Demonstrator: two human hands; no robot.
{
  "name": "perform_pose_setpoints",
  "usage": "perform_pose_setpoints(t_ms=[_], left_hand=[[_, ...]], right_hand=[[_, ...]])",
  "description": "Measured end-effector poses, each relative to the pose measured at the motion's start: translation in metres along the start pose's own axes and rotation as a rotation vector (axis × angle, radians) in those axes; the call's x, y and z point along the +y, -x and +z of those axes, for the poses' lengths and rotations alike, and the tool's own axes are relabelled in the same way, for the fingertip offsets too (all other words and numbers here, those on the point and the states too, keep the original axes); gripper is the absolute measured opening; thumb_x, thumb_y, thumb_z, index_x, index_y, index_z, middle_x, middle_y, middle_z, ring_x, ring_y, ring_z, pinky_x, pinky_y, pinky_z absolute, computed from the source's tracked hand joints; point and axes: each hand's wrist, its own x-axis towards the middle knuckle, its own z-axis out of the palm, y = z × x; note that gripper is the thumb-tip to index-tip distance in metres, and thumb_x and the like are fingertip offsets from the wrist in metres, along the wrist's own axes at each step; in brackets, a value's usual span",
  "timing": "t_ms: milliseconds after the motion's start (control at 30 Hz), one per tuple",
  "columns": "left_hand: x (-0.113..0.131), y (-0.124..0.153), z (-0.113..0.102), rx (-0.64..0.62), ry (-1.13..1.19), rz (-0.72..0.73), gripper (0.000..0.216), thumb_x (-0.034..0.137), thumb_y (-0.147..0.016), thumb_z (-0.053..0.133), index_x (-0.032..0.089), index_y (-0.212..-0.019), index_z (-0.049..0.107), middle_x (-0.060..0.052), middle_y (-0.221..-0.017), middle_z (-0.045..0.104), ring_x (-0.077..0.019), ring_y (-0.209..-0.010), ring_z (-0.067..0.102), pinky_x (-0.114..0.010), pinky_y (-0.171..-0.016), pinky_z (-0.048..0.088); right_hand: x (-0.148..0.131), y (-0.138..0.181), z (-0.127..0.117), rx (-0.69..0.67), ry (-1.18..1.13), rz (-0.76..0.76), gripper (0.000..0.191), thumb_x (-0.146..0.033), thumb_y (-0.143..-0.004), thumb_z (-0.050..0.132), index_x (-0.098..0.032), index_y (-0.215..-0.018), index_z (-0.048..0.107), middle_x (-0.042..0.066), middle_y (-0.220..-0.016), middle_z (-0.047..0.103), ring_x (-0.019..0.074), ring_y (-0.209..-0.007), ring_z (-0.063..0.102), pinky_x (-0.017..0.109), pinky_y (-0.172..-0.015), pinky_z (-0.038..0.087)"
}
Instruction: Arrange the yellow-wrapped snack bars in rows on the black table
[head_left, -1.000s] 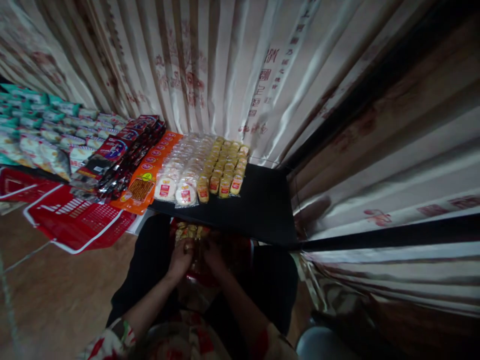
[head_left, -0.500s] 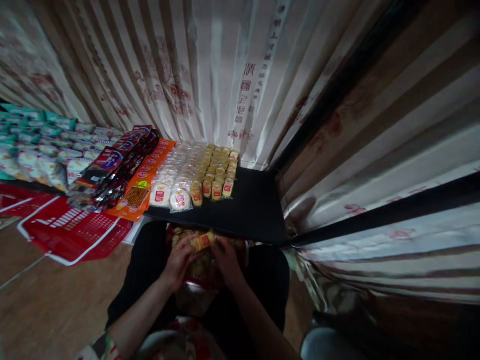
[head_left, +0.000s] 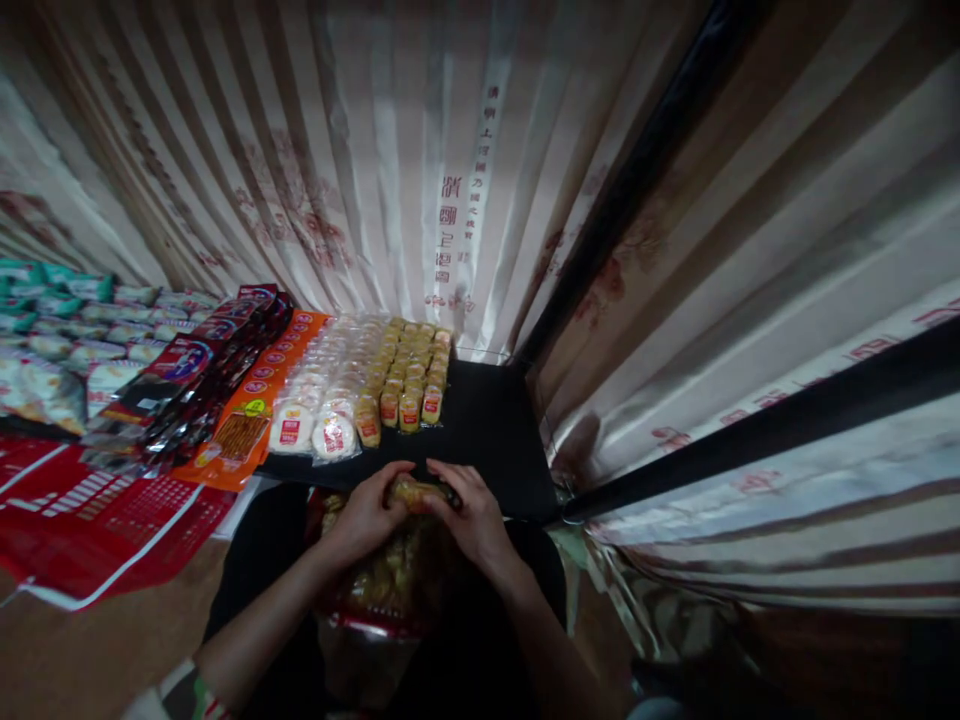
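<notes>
Between my two hands, above my lap, is a small yellow wrapped snack pack (head_left: pixel 414 494). My left hand (head_left: pixel 373 512) grips its left end, and my right hand (head_left: pixel 474 515) has its thumb and fingers closed around the right end. Below them, a large clear bag (head_left: pixel 397 585) with red printing rests between my legs, full of similar yellow packs. Just beyond my hands, rows of yellow snack packs (head_left: pixel 409 385) stand on the black table (head_left: pixel 495 440). Left of these lie round white wrapped crackers (head_left: pixel 334 432).
An orange snack bag (head_left: pixel 232 440), dark shiny packets (head_left: pixel 187 375) and white-and-green packets (head_left: pixel 60 330) line the table's left part. A red bag (head_left: pixel 112 530) hangs at the front edge. Pleated curtains (head_left: pixel 390 150) and a black frame bar (head_left: pixel 600 210) enclose the back and right.
The view has shifted, so the table goods appear lower and further left. Both hands still hold the yellow pack, whose red label no longer shows, and the right hand's fingers have come up around it.
</notes>
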Motion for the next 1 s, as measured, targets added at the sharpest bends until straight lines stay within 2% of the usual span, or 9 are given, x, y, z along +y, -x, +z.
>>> perform_pose_setpoints(t_ms=[100, 200, 367, 433, 567, 700, 833, 1000], left_hand=[[0.015, -0.022, 0.002, -0.062, -0.134, 0.094, 0.046, 0.014, -0.065, 0.052, 0.02, -0.11, 0.057, -0.002, -0.095, 0.067, -0.0167, -0.085, 0.06, -0.029, -0.081, 0.047], [0.025, -0.042, 0.01, -0.052, -0.175, 0.137, 0.037, 0.016, -0.068, 0.051, 0.019, -0.104, 0.058, -0.003, -0.093, 0.065, -0.0153, -0.08, 0.06, -0.028, -0.077, 0.047], [0.025, -0.055, 0.032, 0.304, -0.209, 0.184, 0.033, 0.02, -0.078, 0.045, 0.015, -0.11, 0.052, -0.007, -0.097, 0.058, -0.0158, -0.083, 0.057, -0.031, -0.079, 0.048], [0.019, -0.055, 0.043, 0.377, -0.239, 0.22, 0.032, 0.018, -0.078, 0.044, 0.017, -0.11, 0.052, -0.007, -0.097, 0.057, -0.0164, -0.086, 0.057, -0.032, -0.081, 0.048], [0.002, -0.058, 0.059, 0.316, -0.258, 0.264, 0.034, 0.01, -0.076, 0.041, 0.018, -0.107, 0.054, -0.009, -0.11, 0.056, -0.0185, -0.104, 0.054, -0.035, -0.093, 0.045], [-0.013, -0.068, 0.065, 0.237, -0.268, 0.209, 0.042, 0.007, -0.074, 0.039, 0.017, -0.112, 0.054, -0.011, -0.127, 0.05, -0.0204, -0.121, 0.046, -0.037, -0.103, 0.039], [-0.02, -0.074, 0.064, 0.205, -0.277, 0.165, 0.046, 0.003, -0.071, 0.039, 0.015, -0.113, 0.054, -0.012, -0.132, 0.046, -0.022, -0.125, 0.042, -0.04, -0.106, 0.034], [-0.025, -0.073, 0.064, 0.209, -0.264, 0.188, 0.047, 0.001, -0.071, 0.037, 0.017, -0.111, 0.055, -0.011, -0.131, 0.048, -0.0206, -0.124, 0.044, -0.04, -0.105, 0.036]], right_hand=[[0.001, -0.01, -0.01, -0.092, 0.076, -0.044, 0.038, -0.023, -0.074, 0.064, -0.029, -0.112, 0.062, 0.002, -0.1, 0.067, 0.0185, -0.09, 0.057, 0.034, -0.084, 0.046], [0.01, -0.022, -0.014, -0.047, 0.096, 0.021, 0.036, -0.023, -0.073, 0.065, -0.027, -0.108, 0.063, 0.002, -0.091, 0.068, 0.0171, -0.08, 0.057, 0.03, -0.075, 0.047], [0.04, -0.043, -0.004, 0.098, -0.012, 0.157, 0.03, -0.03, -0.073, 0.062, -0.023, -0.101, 0.065, 0.002, -0.085, 0.067, 0.0171, -0.074, 0.059, 0.028, -0.066, 0.048], [0.05, -0.054, 0.003, 0.134, -0.091, 0.217, 0.03, -0.034, -0.074, 0.059, -0.022, -0.101, 0.065, 0.002, -0.083, 0.067, 0.0169, -0.073, 0.06, 0.027, -0.063, 0.049], [0.06, -0.077, 0.014, 0.206, -0.095, 0.3, 0.032, -0.038, -0.073, 0.058, -0.021, -0.1, 0.064, 0.002, -0.081, 0.068, 0.0174, -0.073, 0.062, 0.029, -0.069, 0.049], [0.058, -0.098, 0.02, 0.287, 0.026, 0.314, 0.029, -0.038, -0.073, 0.057, -0.022, -0.096, 0.065, 0.001, -0.077, 0.067, 0.0179, -0.073, 0.063, 0.03, -0.07, 0.049], [0.056, -0.105, 0.027, 0.307, 0.082, 0.26, 0.029, -0.035, -0.074, 0.057, -0.019, -0.097, 0.064, 0.005, -0.085, 0.064, 0.0177, -0.073, 0.061, 0.031, -0.07, 0.05], [0.059, -0.095, 0.036, 0.367, -0.063, 0.246, 0.039, -0.033, -0.076, 0.054, -0.015, -0.111, 0.055, 0.012, -0.103, 0.056, 0.0187, -0.083, 0.06, 0.029, -0.063, 0.053]])
